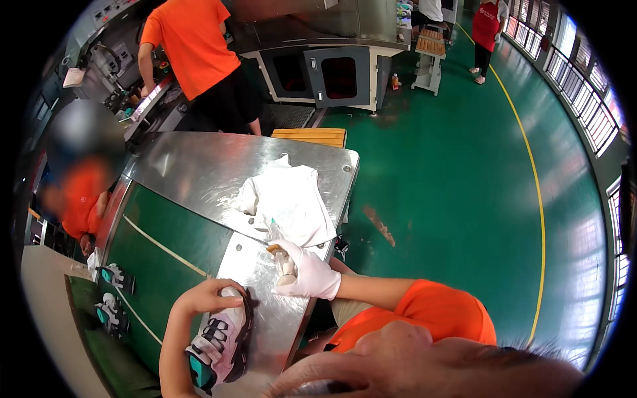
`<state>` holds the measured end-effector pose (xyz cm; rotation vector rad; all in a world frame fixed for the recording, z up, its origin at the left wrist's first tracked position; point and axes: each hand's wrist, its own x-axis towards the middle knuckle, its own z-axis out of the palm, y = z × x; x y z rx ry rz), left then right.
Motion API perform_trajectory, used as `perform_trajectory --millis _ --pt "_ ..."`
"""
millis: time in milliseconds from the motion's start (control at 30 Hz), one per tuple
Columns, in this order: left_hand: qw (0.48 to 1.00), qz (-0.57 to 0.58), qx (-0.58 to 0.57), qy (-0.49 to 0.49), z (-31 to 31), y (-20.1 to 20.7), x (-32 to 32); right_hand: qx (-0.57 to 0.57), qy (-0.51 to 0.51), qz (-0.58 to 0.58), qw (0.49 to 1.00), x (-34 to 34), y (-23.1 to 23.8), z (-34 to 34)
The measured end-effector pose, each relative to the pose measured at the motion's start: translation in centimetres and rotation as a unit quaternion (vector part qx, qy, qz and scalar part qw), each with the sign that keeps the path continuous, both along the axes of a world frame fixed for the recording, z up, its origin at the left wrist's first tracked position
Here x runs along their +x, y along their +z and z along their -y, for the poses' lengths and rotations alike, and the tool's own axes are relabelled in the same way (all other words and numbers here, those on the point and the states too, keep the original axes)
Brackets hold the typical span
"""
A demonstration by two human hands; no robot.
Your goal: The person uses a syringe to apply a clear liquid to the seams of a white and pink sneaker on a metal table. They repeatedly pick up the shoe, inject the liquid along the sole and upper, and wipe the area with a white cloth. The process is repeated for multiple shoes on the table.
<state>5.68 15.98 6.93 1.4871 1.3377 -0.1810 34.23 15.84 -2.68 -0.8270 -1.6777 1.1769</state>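
Observation:
My bare left hand is closed over the toe of a sneaker, pale pink and white with black trim and a teal heel. The shoe rests on the metal table end, its toe pointing away from me. My right hand, in a white glove, grips a small whitish, partly see-through object with a brownish end; its exact kind is unclear. Just beyond that hand, a crumpled white cloth lies on the metal surface.
A green conveyor belt runs along the left, with more sneakers at its far side. One person in orange stands at a machine; another is across the belt. A yellow-topped bench stands past the metal table.

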Motion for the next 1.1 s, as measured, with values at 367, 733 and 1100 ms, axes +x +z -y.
perform_trajectory --millis 367,733,1100 --pt "0.910 0.055 0.274 0.307 13.4 8.7 -1.2 -0.001 0.011 -0.054 0.999 -1.4 -1.0 0.0" --pt "0.712 0.139 0.580 0.370 24.8 9.2 1.6 0.033 0.001 -0.002 0.999 -1.6 -1.3 0.0" --pt "0.768 0.257 0.522 0.268 19.2 4.7 4.2 0.021 0.005 0.026 0.999 -1.1 -0.7 0.2"
